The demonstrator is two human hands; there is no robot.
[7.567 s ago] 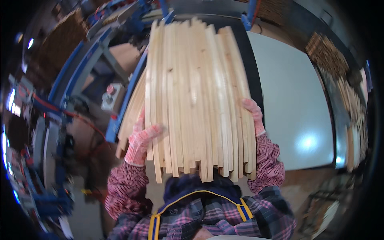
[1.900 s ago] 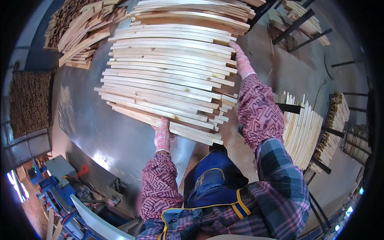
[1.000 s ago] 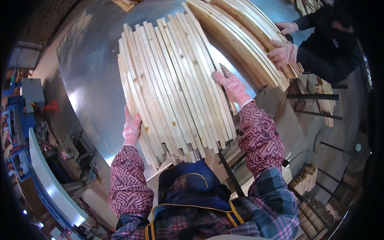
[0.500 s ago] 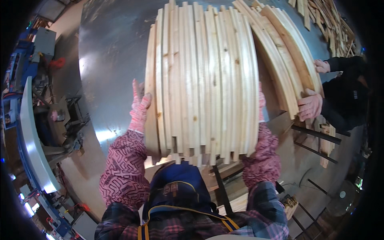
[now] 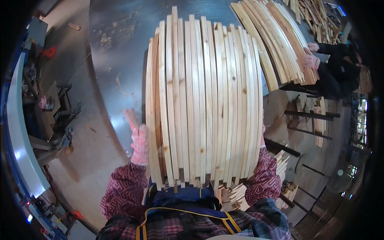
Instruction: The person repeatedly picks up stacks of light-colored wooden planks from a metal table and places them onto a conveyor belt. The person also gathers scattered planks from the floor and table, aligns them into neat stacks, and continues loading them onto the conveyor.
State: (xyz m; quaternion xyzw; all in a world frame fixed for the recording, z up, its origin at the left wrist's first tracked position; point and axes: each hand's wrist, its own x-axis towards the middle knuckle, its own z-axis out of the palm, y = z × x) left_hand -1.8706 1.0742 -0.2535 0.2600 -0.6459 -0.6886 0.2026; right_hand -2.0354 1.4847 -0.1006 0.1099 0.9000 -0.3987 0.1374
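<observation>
A wide bundle of pale wooden strips [image 5: 200, 104] lies side by side in front of me, its uneven near ends close to my waist. My left hand [image 5: 139, 140], in a pink knit glove, presses against the bundle's left side with one finger stretched forward. On the opposite side, my right hand [image 5: 263, 136] clasps the bundle's right edge; most of it is hidden behind the strips. Patterned sleeve covers reach over both my forearms. The bundle is squeezed between my two hands.
A dark metal-topped table [image 5: 120, 52] spreads beneath and beyond the bundle. At the right, a co-worker's gloved hands [image 5: 312, 60] rest on a second stack of strips [image 5: 272, 44]. Scrap wood [image 5: 320, 20] is heaped at the far right. Dark metal bars [image 5: 308, 114] stick out below the table.
The bundle and both my hands have come nearer to my body, away from the co-worker's stack. The view has shifted, showing more floor at the right.
</observation>
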